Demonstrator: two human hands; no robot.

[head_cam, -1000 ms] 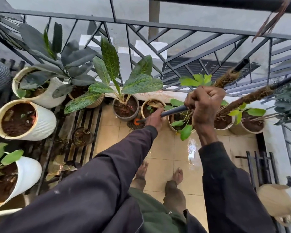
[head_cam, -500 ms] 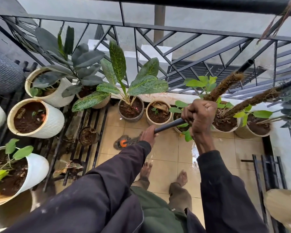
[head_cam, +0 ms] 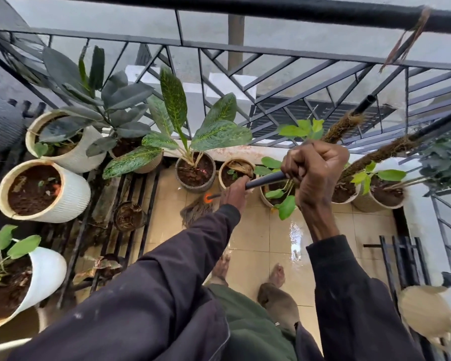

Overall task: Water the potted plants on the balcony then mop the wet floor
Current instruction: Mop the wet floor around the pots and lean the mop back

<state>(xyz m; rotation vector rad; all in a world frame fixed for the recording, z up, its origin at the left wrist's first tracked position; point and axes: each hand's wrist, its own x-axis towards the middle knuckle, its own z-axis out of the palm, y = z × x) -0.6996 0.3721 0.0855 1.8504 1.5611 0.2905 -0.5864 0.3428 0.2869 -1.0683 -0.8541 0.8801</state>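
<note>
Both my hands grip a dark mop handle (head_cam: 264, 180). My right hand (head_cam: 314, 170) is clenched around its upper part, and my left hand (head_cam: 235, 192) holds it lower down. The grey mop head (head_cam: 195, 212), with an orange collar, lies on the beige tiled floor (head_cam: 253, 238) in front of a brown pot (head_cam: 195, 175) holding a variegated plant. A wet, shiny patch (head_cam: 296, 238) sits on the tiles to the right of the mop. More potted plants line the railing wall, among them a small tan pot (head_cam: 235, 173).
White ribbed pots (head_cam: 71, 194) stand on a black metal rack (head_cam: 130, 204) at left. Two moss poles (head_cam: 375, 157) lean from pots at right. The black railing (head_cam: 271, 58) runs across the top. My bare feet (head_cam: 276, 276) stand on the tiles. A black frame (head_cam: 401, 256) stands at right.
The mop head slid back away from the pots half a second ago and has now pushed forward again toward the brown pot. Both hands kept their grip on the handle.
</note>
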